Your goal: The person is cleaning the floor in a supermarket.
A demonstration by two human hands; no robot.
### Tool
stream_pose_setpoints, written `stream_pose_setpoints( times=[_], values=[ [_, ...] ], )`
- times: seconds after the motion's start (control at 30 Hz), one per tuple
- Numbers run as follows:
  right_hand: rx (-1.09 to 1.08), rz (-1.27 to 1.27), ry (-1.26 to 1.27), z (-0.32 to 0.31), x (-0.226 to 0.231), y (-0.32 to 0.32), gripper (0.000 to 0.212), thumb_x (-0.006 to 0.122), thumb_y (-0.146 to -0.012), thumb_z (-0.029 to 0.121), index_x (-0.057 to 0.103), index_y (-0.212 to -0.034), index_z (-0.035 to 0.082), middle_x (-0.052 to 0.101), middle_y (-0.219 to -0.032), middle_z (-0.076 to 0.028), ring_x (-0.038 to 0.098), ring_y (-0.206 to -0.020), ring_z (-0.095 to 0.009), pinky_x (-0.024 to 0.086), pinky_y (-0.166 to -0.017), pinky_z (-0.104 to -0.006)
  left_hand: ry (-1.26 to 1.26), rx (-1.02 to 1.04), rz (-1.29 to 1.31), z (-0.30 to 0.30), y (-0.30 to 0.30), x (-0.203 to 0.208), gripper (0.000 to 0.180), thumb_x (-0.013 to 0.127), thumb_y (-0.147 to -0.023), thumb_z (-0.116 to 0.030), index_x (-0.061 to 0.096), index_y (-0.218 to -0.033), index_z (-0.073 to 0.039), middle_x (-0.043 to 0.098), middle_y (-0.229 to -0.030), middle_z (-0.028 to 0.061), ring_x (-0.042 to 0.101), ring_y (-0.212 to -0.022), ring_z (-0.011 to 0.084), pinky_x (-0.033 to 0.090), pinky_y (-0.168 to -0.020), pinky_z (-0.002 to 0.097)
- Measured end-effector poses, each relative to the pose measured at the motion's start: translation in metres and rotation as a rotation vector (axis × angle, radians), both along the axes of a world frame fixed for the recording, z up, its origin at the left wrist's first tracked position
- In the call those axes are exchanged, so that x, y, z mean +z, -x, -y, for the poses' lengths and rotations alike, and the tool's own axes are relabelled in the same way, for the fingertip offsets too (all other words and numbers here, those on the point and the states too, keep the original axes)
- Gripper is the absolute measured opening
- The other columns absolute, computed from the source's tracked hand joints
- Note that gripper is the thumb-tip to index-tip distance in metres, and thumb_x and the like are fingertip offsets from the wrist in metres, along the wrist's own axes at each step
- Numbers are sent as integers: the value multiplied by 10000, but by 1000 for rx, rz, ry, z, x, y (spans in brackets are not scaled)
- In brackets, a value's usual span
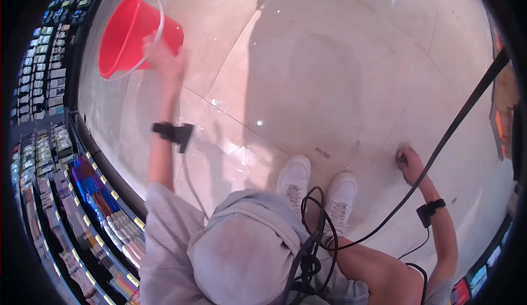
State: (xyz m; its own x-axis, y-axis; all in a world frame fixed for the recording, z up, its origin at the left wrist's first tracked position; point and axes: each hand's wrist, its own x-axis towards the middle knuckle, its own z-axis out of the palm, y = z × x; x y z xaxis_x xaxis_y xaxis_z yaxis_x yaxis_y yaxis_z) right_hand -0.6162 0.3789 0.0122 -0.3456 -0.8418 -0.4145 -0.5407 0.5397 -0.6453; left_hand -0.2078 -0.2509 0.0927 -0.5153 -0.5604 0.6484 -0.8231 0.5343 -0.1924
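1. A red bucket [141, 29] with a pale handle [162, 15] was at upper left, its wall partly behind the left fingers.
2. The left hand [167, 66] was blurred; finger opening and grip could not be told.
3. The right hand [411, 167], well apart, curled its fingers near the floor [307, 102]; any hold was unclear.

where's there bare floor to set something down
The widest bare patch of floor, bar small marks, lies beyond the white shoes, between the red bucket and the right hand. It's tighter between bucket and shelves, beside the bucket where the left hand is, and around the shoes, where black cable loops.
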Motion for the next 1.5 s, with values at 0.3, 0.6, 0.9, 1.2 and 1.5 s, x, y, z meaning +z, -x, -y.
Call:
stream_pose_setpoints(
  times=[0.3,0.6,0.9,1.2,1.5],
  values=[
    [74,15,-262,17,38,36,199,681,-710,-5,587,-880,38,563,-821,-128,600,-764,-301,491,-698,-389,-449,311,-251,105,-112,71,831,738,-736,-383,427,-1364,64,471,-1387,240,446,-1289,394,334,-1096,439],
    [20,-1,-57,41,23,8,254,696,-726,29,591,-957,26,570,-868,-128,600,-831,-275,491,-757,-364,-341,492,268,84,-89,93,573,723,-768,-283,514,-1267,-96,592,-1236,151,533,-1151,373,460,-909,529],
    [125,100,-99,28,9,-21,299,735,-679,40,590,-941,32,574,-882,-114,580,-796,-281,486,-721,-367,-399,121,146,76,-76,88,364,683,-808,-152,627,-1153,-50,675,-1018,191,632,-982,382,494,-838,461],
    [157,97,-141,44,22,-20,250,723,-713,38,610,-936,18,577,-911,-114,586,-819,-258,491,-745,-349,-559,166,55,70,-85,113,372,679,-814,-169,648,-1185,-150,702,-981,155,657,-941,359,513,-794,452],
    [142,86,-81,47,26,-16,267,734,-651,33,605,-885,27,572,-842,-109,559,-758,-264,475,-699,-358,-453,270,146,50,-74,105,343,671,-828,-209,649,-1169,-193,706,-948,139,667,-897,356,528,-762,462]
  ],
)
